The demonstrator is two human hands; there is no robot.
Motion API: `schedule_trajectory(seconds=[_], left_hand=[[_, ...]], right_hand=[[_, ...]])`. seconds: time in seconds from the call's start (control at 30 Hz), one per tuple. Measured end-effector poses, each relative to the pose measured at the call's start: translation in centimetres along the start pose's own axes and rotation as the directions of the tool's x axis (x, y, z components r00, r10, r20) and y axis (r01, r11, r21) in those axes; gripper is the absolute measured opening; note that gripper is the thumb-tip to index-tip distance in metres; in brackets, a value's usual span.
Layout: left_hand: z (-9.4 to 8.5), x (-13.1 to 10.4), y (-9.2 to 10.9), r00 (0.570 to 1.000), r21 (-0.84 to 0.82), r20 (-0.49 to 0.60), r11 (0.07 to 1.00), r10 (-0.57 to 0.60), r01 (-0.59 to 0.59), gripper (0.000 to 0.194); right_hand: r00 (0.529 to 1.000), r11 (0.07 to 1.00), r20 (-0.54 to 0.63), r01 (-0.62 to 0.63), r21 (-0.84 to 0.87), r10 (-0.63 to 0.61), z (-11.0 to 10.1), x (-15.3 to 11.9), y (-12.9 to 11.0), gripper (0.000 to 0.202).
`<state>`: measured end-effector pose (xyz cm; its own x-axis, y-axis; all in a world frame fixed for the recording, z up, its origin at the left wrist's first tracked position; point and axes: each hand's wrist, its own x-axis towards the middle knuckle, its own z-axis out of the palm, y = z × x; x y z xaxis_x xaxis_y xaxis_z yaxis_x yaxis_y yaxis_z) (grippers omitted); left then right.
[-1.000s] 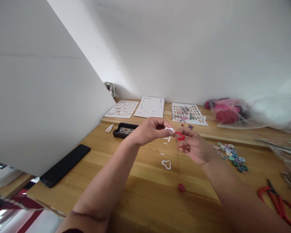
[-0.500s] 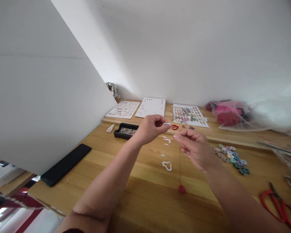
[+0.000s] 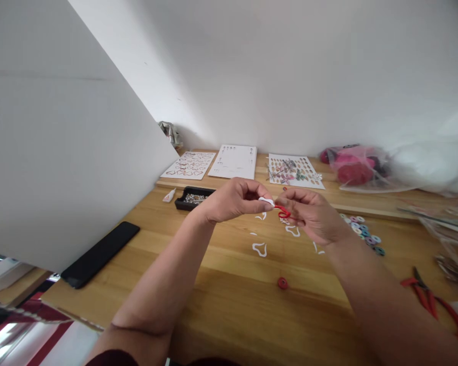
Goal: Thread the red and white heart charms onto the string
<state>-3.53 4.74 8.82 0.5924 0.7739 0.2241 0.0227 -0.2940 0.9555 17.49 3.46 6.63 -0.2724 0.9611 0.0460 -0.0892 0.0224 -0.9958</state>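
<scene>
Three white sheets lie along the raised back of the wooden table, with a clear plastic bag of pink and red stuff to their right. In front of the sheets sit a small white tube and a black tray of beads, its far end hidden by the left hand; a flat black slab lies nearer. The right forearm crosses before coloured rings, with red-handled scissors beyond it. Both hands are raised over the table, fingertips nearly meeting. The left pinches a small, curved white piece between thumb and finger; the right, fingers bent, grips a thin red strand that loops just beside that piece. Below lie thin, wavy white cut-outs and a round red bobbin.
</scene>
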Motion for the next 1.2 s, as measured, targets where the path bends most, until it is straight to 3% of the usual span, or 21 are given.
schedule_trajectory(seconds=[0.17,0.37,0.57,0.8,0.97,1.07,1.2], left_hand=[[-0.2,0.2,0.0,0.997,-0.147,-0.077,0.989,-0.02,0.009,0.022],[-0.2,0.3,-0.3,0.99,-0.211,-0.134,0.977,-0.043,0.014,0.024],[0.0,0.5,-0.5,0.969,-0.144,-0.246,0.99,-0.029,-0.007,0.025],[0.0,0.9,-1.1,0.912,0.1,-0.401,0.994,0.087,-0.05,0.021],[0.4,0.5,-0.6,0.946,0.292,-0.304,0.956,0.109,-0.016,0.01],[0.5,0.2,-0.2,0.982,0.285,-0.169,0.958,0.084,-0.033,0.009],[0.4,0.0,-0.1,0.998,0.244,-0.045,0.969,0.041,-0.029,0.011]], right_hand=[[0.983,0.943,0.068,-0.185,0.277,0.173,0.9,0.2,1.0,0.03],[0.966,0.894,0.138,-0.256,0.367,0.22,2.1,0.0,1.4,0.03],[0.983,0.921,0.062,-0.181,0.344,0.17,2.9,-0.3,1.6,0.023],[0.998,0.979,-0.041,-0.041,0.198,0.051,3.8,-1.0,1.0,0.02],[0.99,0.995,-0.112,0.093,0.027,-0.09,3.6,-1.5,-0.4,0.019],[0.99,0.997,-0.117,0.074,0.0,-0.074,2.7,-1.6,-1.2,0.018],[0.998,0.998,-0.032,0.054,-0.043,-0.056,1.4,-1.6,-1.8,0.018]])
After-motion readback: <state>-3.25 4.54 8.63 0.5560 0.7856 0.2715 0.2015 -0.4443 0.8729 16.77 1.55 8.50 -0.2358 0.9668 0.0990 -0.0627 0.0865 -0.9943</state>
